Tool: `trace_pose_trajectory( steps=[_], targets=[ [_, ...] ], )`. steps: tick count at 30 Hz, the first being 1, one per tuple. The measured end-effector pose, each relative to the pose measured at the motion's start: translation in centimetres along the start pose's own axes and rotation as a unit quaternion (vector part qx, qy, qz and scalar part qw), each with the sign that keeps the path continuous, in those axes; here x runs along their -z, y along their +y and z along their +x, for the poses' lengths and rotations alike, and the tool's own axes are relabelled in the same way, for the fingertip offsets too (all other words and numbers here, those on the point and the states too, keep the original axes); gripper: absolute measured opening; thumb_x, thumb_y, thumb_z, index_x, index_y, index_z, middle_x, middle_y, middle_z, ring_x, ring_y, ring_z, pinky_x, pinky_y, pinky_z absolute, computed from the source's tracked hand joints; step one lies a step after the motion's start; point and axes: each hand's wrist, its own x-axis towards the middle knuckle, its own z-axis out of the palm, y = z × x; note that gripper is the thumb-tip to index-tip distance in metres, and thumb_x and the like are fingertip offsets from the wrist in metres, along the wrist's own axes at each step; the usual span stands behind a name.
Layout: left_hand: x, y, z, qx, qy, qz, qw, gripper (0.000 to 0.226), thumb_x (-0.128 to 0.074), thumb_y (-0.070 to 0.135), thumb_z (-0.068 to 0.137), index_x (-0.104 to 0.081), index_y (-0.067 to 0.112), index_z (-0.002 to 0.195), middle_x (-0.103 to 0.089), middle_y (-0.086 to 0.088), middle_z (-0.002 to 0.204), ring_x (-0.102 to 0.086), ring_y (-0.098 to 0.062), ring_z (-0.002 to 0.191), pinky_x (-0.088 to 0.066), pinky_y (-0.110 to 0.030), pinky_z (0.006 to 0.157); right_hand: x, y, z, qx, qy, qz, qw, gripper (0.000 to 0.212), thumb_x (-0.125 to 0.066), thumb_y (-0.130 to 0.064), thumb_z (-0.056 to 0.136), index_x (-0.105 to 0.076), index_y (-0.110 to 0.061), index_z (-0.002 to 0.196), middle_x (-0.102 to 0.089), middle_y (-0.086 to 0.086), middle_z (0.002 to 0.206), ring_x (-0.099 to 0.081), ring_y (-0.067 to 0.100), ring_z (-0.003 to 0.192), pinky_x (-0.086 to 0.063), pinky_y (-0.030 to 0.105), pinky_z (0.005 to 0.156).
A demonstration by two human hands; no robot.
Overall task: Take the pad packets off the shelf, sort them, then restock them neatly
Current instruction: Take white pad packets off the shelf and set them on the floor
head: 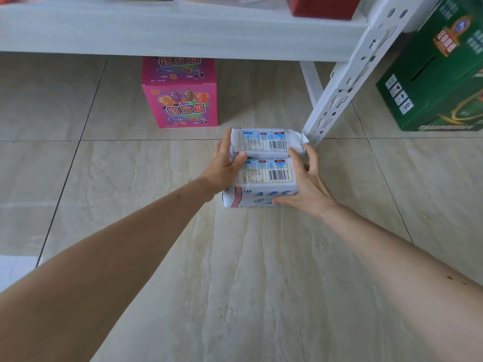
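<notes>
Two white pad packets with blue print and barcodes stand side by side on the tiled floor, the far packet (264, 141) behind the near packet (264, 176), whose front face shows blue letters. My left hand (224, 165) presses against their left side, thumb lying on top between the two. My right hand (305, 184) grips their right side, thumb on the near packet's front. Both hands clamp the pair together. The white shelf board (183, 30) hangs above and beyond them.
A pink candy box (180, 100) stands on the floor under the shelf, left of the packets. The white perforated shelf post (347, 82) rises just right of them. A green carton (439, 74) sits at the far right. A red box (321, 6) rests on the shelf.
</notes>
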Motion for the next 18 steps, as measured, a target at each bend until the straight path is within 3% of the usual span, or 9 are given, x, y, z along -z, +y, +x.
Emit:
trace_pose_trajectory(
  steps=[4, 7, 18],
  targets=[
    [-0.4, 0.9, 0.6, 0.009, 0.019, 0.022, 1.000, 0.064, -0.040, 0.036, 0.099, -0.001, 0.036, 0.149, -0.012, 0.012, 0.151, -0.043, -0.019, 0.128, -0.051, -0.041, 0.096, -0.1, 0.6, 0.5, 0.000, 0.011, -0.010, 1.000, 0.126, -0.088, -0.032, 0.063, -0.002, -0.016, 0.152, 0.021, 0.004, 0.152, -0.012, 0.021, 0.144, -0.023, 0.038, 0.118],
    [-0.5, 0.6, 0.8, 0.022, 0.024, 0.034, 0.999, 0.064, -0.038, 0.043, 0.098, -0.003, 0.031, 0.150, -0.007, 0.019, 0.152, -0.038, -0.017, 0.131, -0.045, -0.039, 0.103, 0.1, 0.9, 0.4, -0.002, 0.005, -0.026, 1.000, 0.123, -0.086, -0.037, 0.065, 0.000, -0.017, 0.152, 0.025, -0.004, 0.152, -0.001, 0.021, 0.145, -0.021, 0.039, 0.118],
    [-0.4, 0.5, 1.1, 0.043, 0.019, 0.005, 0.999, 0.068, -0.038, 0.052, 0.095, -0.003, 0.033, 0.150, -0.004, 0.022, 0.153, -0.038, -0.019, 0.133, -0.044, -0.045, 0.103, 1.2, 0.7, -0.5, -0.020, 0.006, -0.073, 0.997, 0.119, -0.081, -0.039, 0.072, 0.003, -0.012, 0.151, 0.018, -0.001, 0.157, -0.006, 0.020, 0.145, -0.025, 0.035, 0.114]
  ],
)
